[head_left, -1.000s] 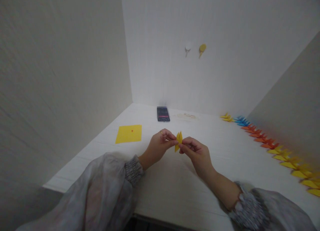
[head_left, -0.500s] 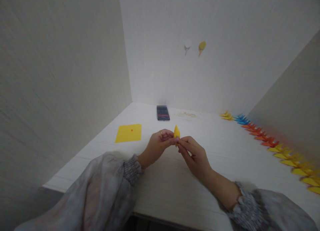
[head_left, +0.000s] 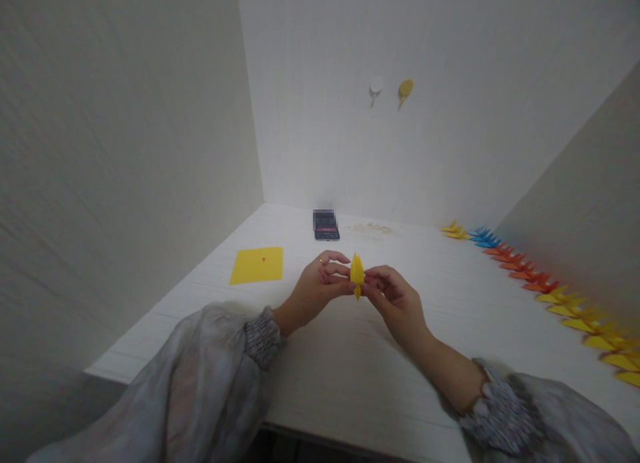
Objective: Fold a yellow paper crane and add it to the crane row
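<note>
Nearest, the loose gray sleeves (head_left: 210, 363) are running out of the picture at the bottom, and the front edge of the white table (head_left: 320, 376) is showing between them. Beyond, the left hand (head_left: 320, 283) is pinching a small piece of folded yellow paper (head_left: 357, 269) from one side, thumb against fingers, with its index finger lifting clear; the right hand (head_left: 397, 299) is gripping the other side near the lower end, thumb and forefinger nearly closed, the remaining fingers curling loosely. The paper is standing upright above the table, midway between the hands. The step in hand seems to be shaping its folds — the next move probably calls for a steady left pinch and a light right fingertip, since thin layers could crease wrongly. The fingertips are hiding its lower sides, and its separate layers are too small to count. Farther off, a flat yellow sheet (head_left: 257, 265) is lying to the left, while a row of folded paper shapes (head_left: 543, 285) is blurring and leaving the frame at right. At the back, a phone (head_left: 327, 225) is lying with its screen pixelated — unreadable — below two wall hooks (head_left: 405, 88).
</note>
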A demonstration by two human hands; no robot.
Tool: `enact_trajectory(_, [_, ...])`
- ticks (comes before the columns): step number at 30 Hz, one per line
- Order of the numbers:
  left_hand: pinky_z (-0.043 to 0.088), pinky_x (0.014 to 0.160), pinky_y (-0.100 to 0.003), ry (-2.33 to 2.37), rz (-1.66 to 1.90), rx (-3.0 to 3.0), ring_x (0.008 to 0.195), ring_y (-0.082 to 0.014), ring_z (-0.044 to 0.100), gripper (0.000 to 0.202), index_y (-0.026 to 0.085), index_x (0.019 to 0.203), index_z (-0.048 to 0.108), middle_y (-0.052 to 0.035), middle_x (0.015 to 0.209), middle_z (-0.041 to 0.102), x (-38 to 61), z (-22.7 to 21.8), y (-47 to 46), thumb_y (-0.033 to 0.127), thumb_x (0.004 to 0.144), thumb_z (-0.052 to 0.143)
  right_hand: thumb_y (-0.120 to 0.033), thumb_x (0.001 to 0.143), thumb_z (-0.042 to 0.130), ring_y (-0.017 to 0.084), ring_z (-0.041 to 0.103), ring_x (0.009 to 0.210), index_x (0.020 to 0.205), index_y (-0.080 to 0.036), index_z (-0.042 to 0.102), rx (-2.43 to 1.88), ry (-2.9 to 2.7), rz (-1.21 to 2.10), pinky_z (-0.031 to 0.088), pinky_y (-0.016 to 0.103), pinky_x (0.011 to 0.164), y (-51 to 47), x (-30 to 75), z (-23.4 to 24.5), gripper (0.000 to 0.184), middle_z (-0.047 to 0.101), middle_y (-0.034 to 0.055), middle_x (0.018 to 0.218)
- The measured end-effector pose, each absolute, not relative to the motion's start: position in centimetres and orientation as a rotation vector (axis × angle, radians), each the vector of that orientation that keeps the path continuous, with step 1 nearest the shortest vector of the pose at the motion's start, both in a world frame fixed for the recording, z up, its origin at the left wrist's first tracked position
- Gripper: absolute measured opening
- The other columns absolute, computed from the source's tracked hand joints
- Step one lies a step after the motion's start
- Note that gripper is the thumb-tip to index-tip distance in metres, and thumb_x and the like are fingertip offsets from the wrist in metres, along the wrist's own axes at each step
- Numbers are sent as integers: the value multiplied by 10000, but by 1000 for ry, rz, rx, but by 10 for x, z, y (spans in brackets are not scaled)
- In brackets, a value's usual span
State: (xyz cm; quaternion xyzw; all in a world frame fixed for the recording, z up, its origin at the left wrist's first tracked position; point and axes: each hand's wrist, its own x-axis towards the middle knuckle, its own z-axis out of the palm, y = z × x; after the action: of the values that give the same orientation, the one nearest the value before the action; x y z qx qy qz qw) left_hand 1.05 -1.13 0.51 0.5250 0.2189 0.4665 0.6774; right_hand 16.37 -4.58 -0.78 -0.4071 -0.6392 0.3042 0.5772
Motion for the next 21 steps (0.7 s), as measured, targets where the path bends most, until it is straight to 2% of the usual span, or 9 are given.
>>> enact_trajectory(3, [500,668,-297,460,1032,1184,677,-136,626,374,167,857,433,9,756,621,11,6,-11,132,582,683,-236,727,587,119,514,666,889,-238,533,-944,-1466,775,466,271,638,-46,163,-8,170,533,2,772])
enact_trajectory(8, [506,659,-279,479,1043,1188,684,-131,625,308,154,813,471,17,751,605,13,5,-11,129,584,676,-234,734,579,118,511,671,942,-254,502,-921,-1447,808,471,276,638,-46,162,-8,223,522,5,795])
enact_trajectory(16, [507,652,-278,477,1036,1187,673,-124,622,285,154,808,484,22,761,589,12,5,-11,132,592,668,-250,727,583,125,511,668,908,-244,515,-911,-1436,842,470,289,640,-44,163,-9,194,518,10,798])
enact_trajectory(21, [506,650,-270,484,1033,1216,664,-116,617,268,147,814,504,16,780,576,12,3,-10,125,598,662,-239,710,596,114,521,639,858,-232,508,-895,-1387,992,464,275,624,-44,162,-7,172,519,-12,740])
